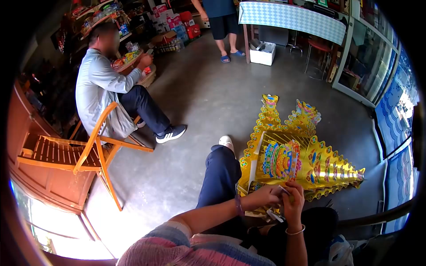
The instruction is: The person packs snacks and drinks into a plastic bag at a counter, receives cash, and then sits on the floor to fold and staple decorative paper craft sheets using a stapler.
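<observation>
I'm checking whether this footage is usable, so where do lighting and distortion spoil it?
Head view: glare washes out the floor at lower left; head view: the lens seems to bow the checked cloth, and the corners are black; head view: shadow swallows detail behind the seated person; head view: the gold decoration reads clearly, but the small item between the hands is hard to identify.
</observation>
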`<state>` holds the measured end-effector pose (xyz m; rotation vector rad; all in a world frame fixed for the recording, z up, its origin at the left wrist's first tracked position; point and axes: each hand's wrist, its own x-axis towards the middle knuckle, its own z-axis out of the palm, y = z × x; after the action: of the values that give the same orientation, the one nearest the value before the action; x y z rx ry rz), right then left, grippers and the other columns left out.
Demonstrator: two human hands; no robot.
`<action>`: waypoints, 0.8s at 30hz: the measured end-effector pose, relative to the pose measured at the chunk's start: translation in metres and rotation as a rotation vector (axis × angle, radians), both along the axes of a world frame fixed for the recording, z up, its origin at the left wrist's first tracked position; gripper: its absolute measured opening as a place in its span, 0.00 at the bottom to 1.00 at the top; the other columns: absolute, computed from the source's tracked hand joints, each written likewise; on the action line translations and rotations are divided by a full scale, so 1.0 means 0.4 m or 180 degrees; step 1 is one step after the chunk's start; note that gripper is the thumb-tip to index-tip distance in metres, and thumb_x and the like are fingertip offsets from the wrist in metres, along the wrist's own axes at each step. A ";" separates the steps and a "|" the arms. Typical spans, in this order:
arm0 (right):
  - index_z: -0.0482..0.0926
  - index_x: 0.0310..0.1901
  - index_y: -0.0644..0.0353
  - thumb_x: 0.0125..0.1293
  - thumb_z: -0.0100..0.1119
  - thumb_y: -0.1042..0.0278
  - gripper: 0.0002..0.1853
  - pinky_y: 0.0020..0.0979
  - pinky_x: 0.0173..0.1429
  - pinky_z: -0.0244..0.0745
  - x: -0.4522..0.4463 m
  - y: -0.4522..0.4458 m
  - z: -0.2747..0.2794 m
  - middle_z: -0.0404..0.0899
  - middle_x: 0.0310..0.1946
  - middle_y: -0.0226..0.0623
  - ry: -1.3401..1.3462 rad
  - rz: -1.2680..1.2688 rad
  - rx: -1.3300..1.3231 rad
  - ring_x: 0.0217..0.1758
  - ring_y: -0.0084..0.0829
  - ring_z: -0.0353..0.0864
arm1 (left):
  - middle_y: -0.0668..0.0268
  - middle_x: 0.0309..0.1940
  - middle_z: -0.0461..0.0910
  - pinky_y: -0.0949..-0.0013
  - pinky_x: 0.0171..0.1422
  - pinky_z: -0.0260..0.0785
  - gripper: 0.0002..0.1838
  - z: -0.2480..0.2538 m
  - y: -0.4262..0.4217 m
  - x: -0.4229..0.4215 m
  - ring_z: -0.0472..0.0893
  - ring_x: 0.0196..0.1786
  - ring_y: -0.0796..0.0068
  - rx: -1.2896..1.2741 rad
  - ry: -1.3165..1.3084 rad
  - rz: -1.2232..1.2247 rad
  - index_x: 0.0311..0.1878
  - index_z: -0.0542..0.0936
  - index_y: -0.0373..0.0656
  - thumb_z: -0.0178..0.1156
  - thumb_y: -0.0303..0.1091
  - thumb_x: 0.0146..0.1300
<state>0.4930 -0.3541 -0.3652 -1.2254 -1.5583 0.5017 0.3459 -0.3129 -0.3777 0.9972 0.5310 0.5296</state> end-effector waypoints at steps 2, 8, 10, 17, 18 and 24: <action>0.71 0.31 0.67 0.54 0.56 0.82 0.04 0.37 0.51 0.66 0.004 -0.001 -0.003 0.72 0.42 0.41 -0.0047 0.0038 -0.0010 0.48 0.41 0.71 | 0.69 0.35 0.75 0.77 0.44 0.68 0.13 -0.004 -0.001 0.002 0.75 0.38 0.81 0.0119 -0.0066 -0.0040 0.46 0.73 0.38 0.51 0.25 0.57; 0.71 0.33 0.68 0.56 0.56 0.81 0.05 0.33 0.45 0.69 0.013 -0.009 -0.049 0.72 0.42 0.41 0.0315 0.0129 -0.0265 0.44 0.37 0.73 | 0.72 0.29 0.71 0.79 0.35 0.62 0.12 -0.038 -0.006 0.006 0.71 0.30 0.83 0.0124 0.0207 0.0039 0.43 0.76 0.39 0.48 0.28 0.58; 0.71 0.34 0.68 0.56 0.56 0.81 0.05 0.32 0.44 0.70 0.016 -0.013 -0.056 0.71 0.42 0.42 0.0352 0.0149 -0.0272 0.43 0.37 0.74 | 0.72 0.27 0.71 0.79 0.34 0.61 0.11 -0.053 -0.004 0.006 0.70 0.29 0.82 0.0179 0.0178 -0.0024 0.42 0.76 0.39 0.47 0.28 0.58; 0.72 0.37 0.66 0.61 0.52 0.78 0.04 0.30 0.45 0.70 0.043 -0.014 -0.109 0.72 0.40 0.39 0.0957 0.0113 -0.0470 0.41 0.32 0.75 | 0.58 0.35 0.77 0.70 0.41 0.72 0.13 0.026 0.085 -0.106 0.78 0.34 0.69 0.0698 0.0170 0.0756 0.46 0.73 0.34 0.46 0.27 0.59; 0.73 0.38 0.65 0.62 0.52 0.78 0.04 0.30 0.45 0.70 0.054 -0.019 -0.128 0.72 0.40 0.38 0.1341 0.0121 -0.0647 0.41 0.31 0.75 | 0.54 0.37 0.78 0.64 0.44 0.75 0.15 0.088 0.152 -0.189 0.81 0.38 0.65 0.0928 0.0128 0.0949 0.48 0.71 0.33 0.45 0.27 0.60; 0.74 0.39 0.65 0.64 0.52 0.75 0.05 0.30 0.43 0.71 0.075 -0.025 -0.133 0.73 0.36 0.36 0.0608 -0.0237 -0.1399 0.39 0.29 0.75 | 0.50 0.42 0.74 0.54 0.45 0.76 0.18 0.320 0.470 -0.703 0.78 0.45 0.53 0.0770 0.0521 0.3270 0.52 0.66 0.35 0.46 0.24 0.56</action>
<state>0.5230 -0.3642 -0.4183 -1.5086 -1.2717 0.9187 0.0646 -0.1250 -0.2497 0.9490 1.1523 1.4557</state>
